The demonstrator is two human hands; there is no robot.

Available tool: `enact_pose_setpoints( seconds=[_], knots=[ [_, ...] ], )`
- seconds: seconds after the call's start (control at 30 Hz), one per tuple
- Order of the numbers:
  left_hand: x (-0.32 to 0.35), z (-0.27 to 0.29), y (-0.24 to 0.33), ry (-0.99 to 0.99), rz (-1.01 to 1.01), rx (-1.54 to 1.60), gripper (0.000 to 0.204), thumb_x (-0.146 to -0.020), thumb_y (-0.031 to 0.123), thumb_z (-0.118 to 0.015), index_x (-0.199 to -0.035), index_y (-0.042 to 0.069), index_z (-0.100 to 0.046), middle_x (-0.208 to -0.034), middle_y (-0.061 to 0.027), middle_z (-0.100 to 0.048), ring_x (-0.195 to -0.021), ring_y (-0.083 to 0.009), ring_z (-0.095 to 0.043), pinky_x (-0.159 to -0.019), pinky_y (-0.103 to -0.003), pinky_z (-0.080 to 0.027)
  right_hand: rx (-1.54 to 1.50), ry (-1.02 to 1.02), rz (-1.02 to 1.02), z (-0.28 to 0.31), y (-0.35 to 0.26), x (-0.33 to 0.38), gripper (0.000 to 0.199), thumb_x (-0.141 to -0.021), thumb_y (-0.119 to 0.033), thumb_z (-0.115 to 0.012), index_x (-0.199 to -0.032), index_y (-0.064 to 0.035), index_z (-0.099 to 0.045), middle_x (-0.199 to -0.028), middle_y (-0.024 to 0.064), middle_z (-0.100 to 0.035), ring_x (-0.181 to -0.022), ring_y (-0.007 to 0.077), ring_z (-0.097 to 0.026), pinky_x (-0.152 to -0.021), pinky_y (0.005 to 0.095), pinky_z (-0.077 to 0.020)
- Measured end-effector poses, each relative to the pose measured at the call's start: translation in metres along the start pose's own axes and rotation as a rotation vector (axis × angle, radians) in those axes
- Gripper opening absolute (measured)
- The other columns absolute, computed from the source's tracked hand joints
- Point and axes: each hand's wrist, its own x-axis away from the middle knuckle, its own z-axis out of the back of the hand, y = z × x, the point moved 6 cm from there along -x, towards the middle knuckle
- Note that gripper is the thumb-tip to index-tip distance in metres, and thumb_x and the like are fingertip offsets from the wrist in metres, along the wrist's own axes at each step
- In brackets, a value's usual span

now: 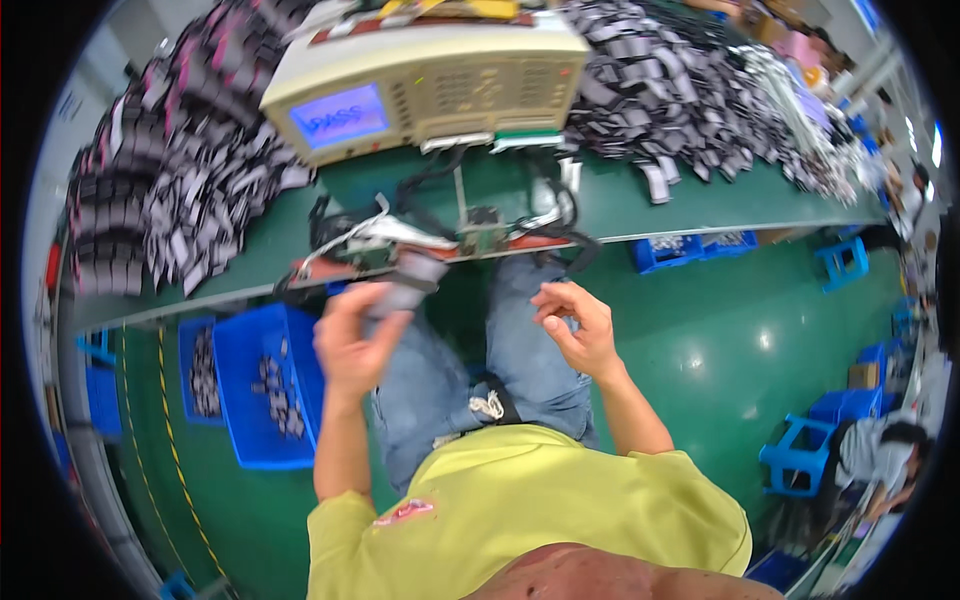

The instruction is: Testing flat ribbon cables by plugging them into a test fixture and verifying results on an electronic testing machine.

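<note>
My left hand (352, 340) is closed on a small grey flat piece with a black band (412, 280), slightly blurred, just off the front edge of the green bench. Its thumb and fingers pinch the near end. To the right, my right hand (580, 325) hovers over my knee, fingers loosely curled and apart, with nothing visible in it. Beyond both hands, a small test fixture (484, 232) with black and white cables sits at the bench edge. Behind that stands a beige bench tester (430, 90) with a lit blue screen.
Heaps of similar grey-and-black pieces cover the bench at left (205, 190) and right (670, 90). A blue bin (258, 440) holding some pieces stands on the floor at left. Smaller blue bins (668, 262) sit under the bench's right side. Blue stools (795, 455) and other people are at far right.
</note>
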Motion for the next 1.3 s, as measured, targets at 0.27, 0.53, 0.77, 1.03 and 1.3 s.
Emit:
enact_pose_setpoints(
  seconds=[0.27,0.53,0.77,1.03,1.3],
  knots=[
    [0.033,-0.088,-0.003,-0.395,0.048,0.282,0.036,-0.082,-0.009,-0.078,-0.115,0.001,-0.07,-0.099,-0.0118,-0.072,-0.09,-0.0237,-0.07,-0.078,-0.032,-0.055,-0.35,-0.178,-0.237,-0.044,0.013,0.0,0.025,-0.095,0.001,-0.072,-0.117,0.0003,-0.059,-0.106,0.0106,-0.065,-0.086,0.0145,-0.063,-0.078,0.0296,-0.0556],
    [0.053,-0.089,-0.035,-0.396,0.608,0.877,0.034,-0.09,-0.01,-0.073,-0.123,-0.001,-0.067,-0.116,-0.011,-0.068,-0.107,-0.0175,-0.065,-0.092,-0.033,-0.053,-0.569,-0.111,-0.36,-0.044,0.02,0.011,0.024,-0.093,0.003,-0.073,-0.11,-0.0034,-0.057,-0.109,0.0099,-0.068,-0.098,0.0133,-0.064,-0.088,0.0291,-0.0517],
    [0.054,-0.09,-0.027,-0.509,0.467,0.828,0.032,-0.092,-0.008,-0.073,-0.123,-0.003,-0.068,-0.11,-0.01,-0.072,-0.094,-0.0141,-0.068,-0.081,-0.029,-0.056,-0.581,-0.15,-0.34,-0.038,0.016,0.009,0.029,-0.091,0.005,-0.075,-0.111,-0.0038,-0.057,-0.105,0.0078,-0.067,-0.097,0.0134,-0.065,-0.087,0.0296,-0.0524],
    [0.048,-0.087,-0.024,-0.468,0.365,0.63,0.033,-0.087,-0.008,-0.078,-0.118,-0.002,-0.068,-0.107,-0.0124,-0.072,-0.093,-0.0151,-0.07,-0.076,-0.028,-0.056,-0.423,-0.181,-0.326,-0.04,0.012,0.007,0.025,-0.09,0.002,-0.078,-0.108,-0.0014,-0.062,-0.102,0.0069,-0.066,-0.092,0.0123,-0.063,-0.079,0.0271,-0.0518],
    [0.041,-0.083,-0.029,-0.272,0.296,0.509,0.026,-0.086,-0.001,-0.082,-0.109,0.001,-0.071,-0.095,-0.0056,-0.071,-0.074,-0.0071,-0.059,-0.062,-0.022,-0.045,-0.36,-0.142,-0.296,-0.027,0.011,-0.005,0.022,-0.088,0.002,-0.079,-0.106,0.0008,-0.069,-0.1,0.0068,-0.066,-0.089,0.0126,-0.063,-0.075,0.0251,-0.0519]
  ],
)
